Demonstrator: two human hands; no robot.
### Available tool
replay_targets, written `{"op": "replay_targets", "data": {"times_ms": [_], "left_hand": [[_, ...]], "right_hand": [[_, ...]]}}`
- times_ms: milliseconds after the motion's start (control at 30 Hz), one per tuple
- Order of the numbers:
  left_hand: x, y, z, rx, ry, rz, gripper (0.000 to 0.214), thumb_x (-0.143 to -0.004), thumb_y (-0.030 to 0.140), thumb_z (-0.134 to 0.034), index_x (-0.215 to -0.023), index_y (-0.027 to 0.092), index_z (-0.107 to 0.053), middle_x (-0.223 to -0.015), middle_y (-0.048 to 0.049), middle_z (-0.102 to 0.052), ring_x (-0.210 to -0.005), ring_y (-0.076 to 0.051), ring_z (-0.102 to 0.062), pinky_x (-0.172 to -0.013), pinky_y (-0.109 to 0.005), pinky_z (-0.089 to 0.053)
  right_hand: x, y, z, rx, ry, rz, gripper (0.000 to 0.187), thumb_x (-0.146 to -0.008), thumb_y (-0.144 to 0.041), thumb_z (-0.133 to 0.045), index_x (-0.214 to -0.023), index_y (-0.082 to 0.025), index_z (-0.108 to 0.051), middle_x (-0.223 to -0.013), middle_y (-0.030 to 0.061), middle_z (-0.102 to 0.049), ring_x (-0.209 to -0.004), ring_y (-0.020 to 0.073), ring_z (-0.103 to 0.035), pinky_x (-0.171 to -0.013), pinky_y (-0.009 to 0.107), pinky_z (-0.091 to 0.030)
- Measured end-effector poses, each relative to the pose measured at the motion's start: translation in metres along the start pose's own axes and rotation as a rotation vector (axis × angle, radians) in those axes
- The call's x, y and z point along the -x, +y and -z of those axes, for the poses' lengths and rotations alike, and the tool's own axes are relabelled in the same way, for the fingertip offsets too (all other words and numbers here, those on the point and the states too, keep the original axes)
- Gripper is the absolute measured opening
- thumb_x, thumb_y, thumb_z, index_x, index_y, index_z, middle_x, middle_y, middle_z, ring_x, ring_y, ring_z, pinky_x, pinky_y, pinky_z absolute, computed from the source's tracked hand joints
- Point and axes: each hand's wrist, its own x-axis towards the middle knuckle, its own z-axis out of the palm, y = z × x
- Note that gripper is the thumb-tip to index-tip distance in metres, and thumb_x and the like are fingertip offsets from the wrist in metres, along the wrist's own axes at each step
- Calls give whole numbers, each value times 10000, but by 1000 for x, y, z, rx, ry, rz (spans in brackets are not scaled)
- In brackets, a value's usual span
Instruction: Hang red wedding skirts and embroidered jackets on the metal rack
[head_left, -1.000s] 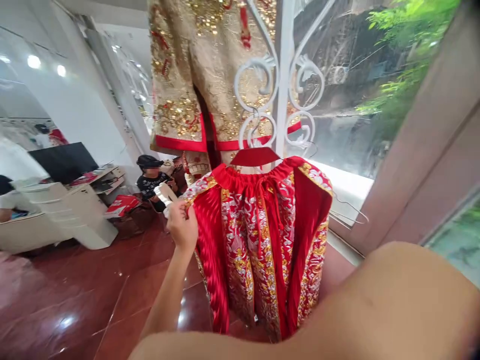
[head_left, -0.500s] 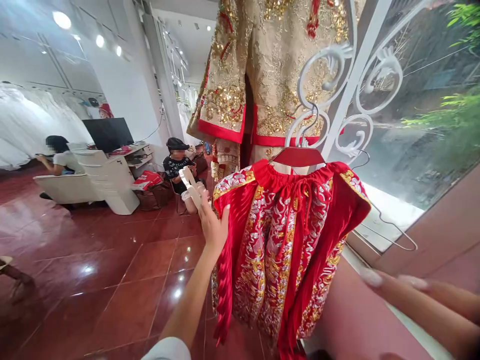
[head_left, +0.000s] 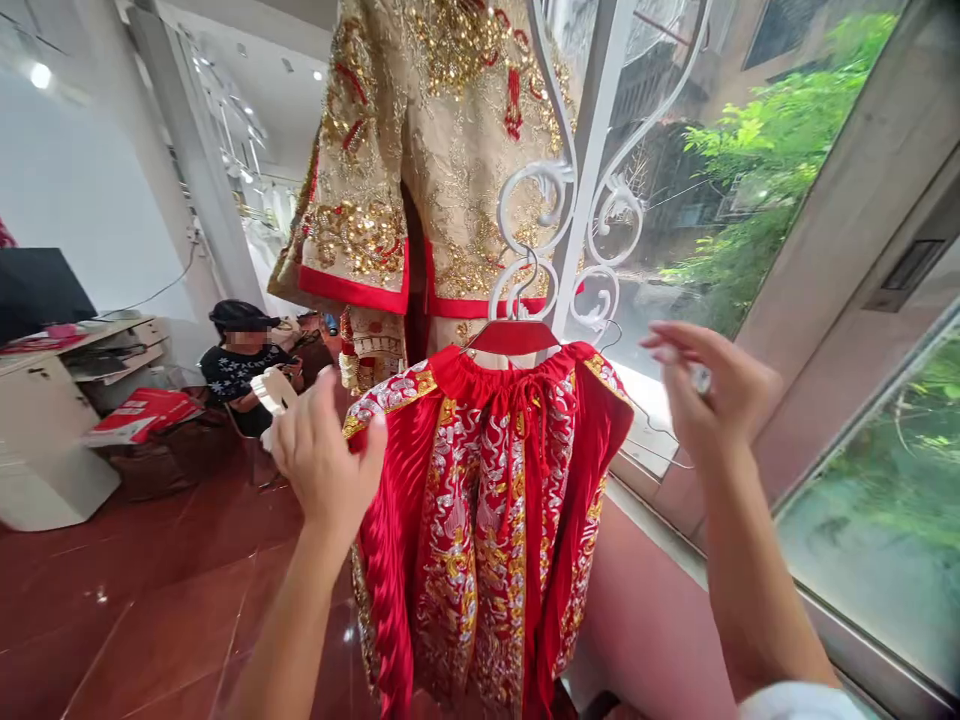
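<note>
A shiny red robe with gold-and-silver embroidery (head_left: 480, 520) hangs before white scrolled metalwork (head_left: 587, 170).
The person's left hand (head_left: 322, 455) holds a cream, notched piece (head_left: 274, 392), thumb spread; the right hand (head_left: 712, 390) hovers bent-fingered, its grip unclear.

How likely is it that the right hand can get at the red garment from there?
Probably yes: the right hand is raised beside the red garment, with nothing visible standing between them.
</note>
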Motion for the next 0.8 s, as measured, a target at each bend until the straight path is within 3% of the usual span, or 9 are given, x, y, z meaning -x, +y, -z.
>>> {"op": "replay_targets", "data": {"times_ms": [67, 200, 267, 333, 400, 500, 567, 667, 800], "left_hand": [[-37, 13, 0, 61, -249, -100, 508, -861, 425, -461, -1279, 144, -527, -1208, -148, -600, -1157, -303, -518, -1034, -453, -339], [-92, 22, -21, 300, -871, -166, 483, -870, 541, -376, -982, 161, -653, -893, -64, -673, -814, -216, -600, -750, -290, -463], [-103, 22, -30, 365, -1006, -184, 521, -863, 576, -356, -820, 146, -648, -724, -26, -624, -673, -174, -549, -633, -241, -422], [-104, 24, -35, 355, -917, -170, 524, -868, 562, -359, -713, 136, -623, -613, -2, -544, -585, -141, -479, -574, -225, -360], [-98, 29, -37, 317, -728, -141, 512, -885, 526, -368, -685, 130, -623, -555, 6, -489, -537, -126, -427, -546, -231, -313], [-84, 34, -44, 279, -453, -101, 487, -905, 486, -375, -806, 119, -681, -580, -15, -547, -551, -141, -468, -561, -241, -325], [-74, 31, -50, 278, -345, -92, 476, -916, 468, -366, -930, 125, -696, -696, -50, -644, -626, -165, -552, -612, -248, -381], [-66, 21, -53, 258, -337, -173, 433, -893, 465, -431, -1099, 165, -665, -988, -86, -701, -875, -213, -633, -782, -285, -449], [-71, 14, -42, 153, -479, -258, 549, -770, 479, -624, -1253, 221, -577, -1182, -80, -648, -1055, -265, -601, -938, -367, -430]], "right_hand": [[-16, 22, -17, -107, -108, -123, 359, -852, -462, -505, -1011, -180, -660, -936, 98, -687, -820, 203, -635, -755, 363, -516], [-23, 63, -52, -309, -537, -268, 570, -799, -688, -426, -744, -152, -615, -693, 42, -624, -628, 136, -543, -606, 280, -461], [-14, 69, -62, -255, -519, -293, 639, -783, -759, -355, -559, -175, -484, -506, -2, -465, -494, 102, -412, -503, 256, -373], [-3, 64, -68, -161, -347, -293, 643, -815, -744, -303, -514, -190, -428, -456, -12, -385, -462, 100, -364, -490, 263, -334], [10, 54, -73, -81, -126, -275, 616, -876, -660, -274, -581, -183, -528, -511, 18, -485, -516, 129, -458, -553, 284, -384], [30, 42, -78, -48, 148, -264, 552, -933, -531, -259, -900, -171, -676, -825, 94, -684, -774, 196, -628, -731, 344, -472], [43, 39, -79, -16, 237, -227, 513, -946, -483, -270, -1064, -179, -666, -1012, 116, -691, -952, 223, -640, -848, 390, -478], [59, 41, -72, 72, 188, -90, 452, -947, -436, -310, -1182, -213, -626, -1144, 106, -658, -1101, 239, -595, -963, 439, -445], [55, 42, -51, 39, -28, 28, 423, -931, -395, -377, -1271, -225, -561, -1216, 93, -623, -1107, 238, -587, -939, 437, -465]]}}
